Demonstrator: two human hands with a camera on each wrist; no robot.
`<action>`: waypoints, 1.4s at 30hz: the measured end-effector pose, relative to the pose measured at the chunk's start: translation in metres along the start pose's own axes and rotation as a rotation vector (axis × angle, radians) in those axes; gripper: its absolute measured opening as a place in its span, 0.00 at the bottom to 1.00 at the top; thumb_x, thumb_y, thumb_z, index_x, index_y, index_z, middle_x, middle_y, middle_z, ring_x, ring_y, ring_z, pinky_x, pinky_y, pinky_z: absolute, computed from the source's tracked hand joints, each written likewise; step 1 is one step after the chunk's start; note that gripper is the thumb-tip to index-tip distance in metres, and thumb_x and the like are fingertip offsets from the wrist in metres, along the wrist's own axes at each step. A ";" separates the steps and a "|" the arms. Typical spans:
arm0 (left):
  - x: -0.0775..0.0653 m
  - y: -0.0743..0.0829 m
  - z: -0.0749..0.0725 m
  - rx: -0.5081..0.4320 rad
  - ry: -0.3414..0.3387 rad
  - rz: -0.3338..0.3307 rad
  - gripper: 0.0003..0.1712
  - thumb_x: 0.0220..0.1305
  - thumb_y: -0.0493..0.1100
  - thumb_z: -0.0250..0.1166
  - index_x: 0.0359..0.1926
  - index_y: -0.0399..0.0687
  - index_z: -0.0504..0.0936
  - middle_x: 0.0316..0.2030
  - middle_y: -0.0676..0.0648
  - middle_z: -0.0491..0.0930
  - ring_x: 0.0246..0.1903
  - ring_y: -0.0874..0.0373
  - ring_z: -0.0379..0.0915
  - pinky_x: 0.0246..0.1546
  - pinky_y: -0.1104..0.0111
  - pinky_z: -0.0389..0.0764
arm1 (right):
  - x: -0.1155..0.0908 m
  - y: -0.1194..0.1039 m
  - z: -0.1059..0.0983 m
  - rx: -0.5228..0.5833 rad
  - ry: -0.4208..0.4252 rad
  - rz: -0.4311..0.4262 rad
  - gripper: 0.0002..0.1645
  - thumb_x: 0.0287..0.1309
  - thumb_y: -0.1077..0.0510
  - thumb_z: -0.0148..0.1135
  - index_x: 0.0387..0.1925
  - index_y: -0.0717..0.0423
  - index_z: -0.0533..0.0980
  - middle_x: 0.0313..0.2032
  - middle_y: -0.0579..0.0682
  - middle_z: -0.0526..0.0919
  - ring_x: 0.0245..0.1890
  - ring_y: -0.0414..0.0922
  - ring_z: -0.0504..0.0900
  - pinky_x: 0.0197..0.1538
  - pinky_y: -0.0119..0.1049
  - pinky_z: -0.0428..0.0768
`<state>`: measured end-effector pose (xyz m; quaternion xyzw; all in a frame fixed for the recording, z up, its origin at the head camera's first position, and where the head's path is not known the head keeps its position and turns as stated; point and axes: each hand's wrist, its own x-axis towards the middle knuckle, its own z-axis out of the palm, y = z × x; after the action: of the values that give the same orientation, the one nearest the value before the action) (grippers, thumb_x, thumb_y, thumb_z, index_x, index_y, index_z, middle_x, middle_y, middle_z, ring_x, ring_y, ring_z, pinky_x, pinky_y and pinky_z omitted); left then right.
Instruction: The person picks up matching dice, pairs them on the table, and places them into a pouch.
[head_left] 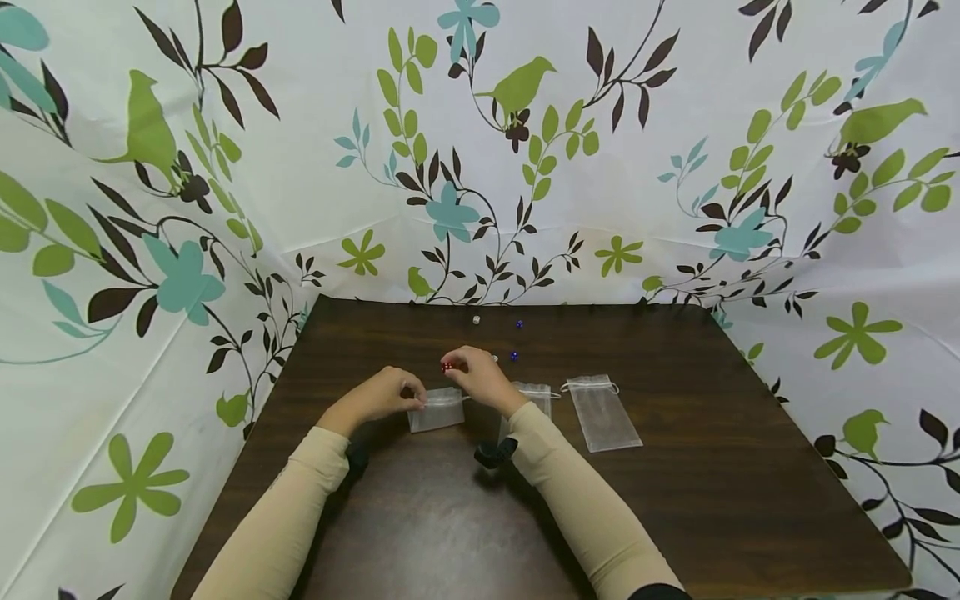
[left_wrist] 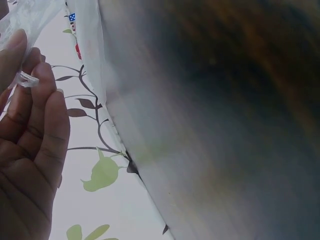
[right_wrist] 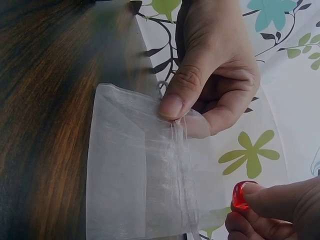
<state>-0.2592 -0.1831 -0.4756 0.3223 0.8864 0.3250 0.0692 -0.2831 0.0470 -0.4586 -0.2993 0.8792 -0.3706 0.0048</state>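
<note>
A sheer white drawstring pouch (head_left: pixel 437 412) stands slightly raised from the table at the front middle. My left hand (head_left: pixel 382 393) pinches it near its gathered mouth, thumb on the near face in the right wrist view (right_wrist: pixel 120 165). Just beyond the mouth, my right hand (head_left: pixel 483 379) holds a shiny red die (right_wrist: pixel 240 194) between thumb and fingers. Whether more than one red die is in those fingers I cannot tell. In the left wrist view the pouch's fabric (left_wrist: pixel 42 20) hangs at the upper left, partly out of frame.
A second pouch (head_left: pixel 536 392) lies partly under my right forearm, and a third pouch (head_left: pixel 603 412) lies flat to its right. Toward the back are two blue dice (head_left: pixel 514 356) and a white die (head_left: pixel 476 320); another white die (head_left: pixel 494 357) shows beside my right hand.
</note>
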 end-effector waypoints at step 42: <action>0.004 0.001 -0.001 0.014 0.035 0.042 0.04 0.60 0.37 0.75 0.34 0.41 0.88 0.31 0.55 0.85 0.33 0.65 0.77 0.36 0.68 0.80 | -0.014 -0.001 0.001 -0.031 -0.079 -0.107 0.13 0.66 0.65 0.66 0.51 0.63 0.81 0.45 0.52 0.85 0.44 0.45 0.83 0.48 0.35 0.79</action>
<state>-0.2626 -0.1807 -0.4740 0.3354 0.8828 0.3258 0.0448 -0.2714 0.0532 -0.4621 -0.3601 0.8668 -0.3447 0.0149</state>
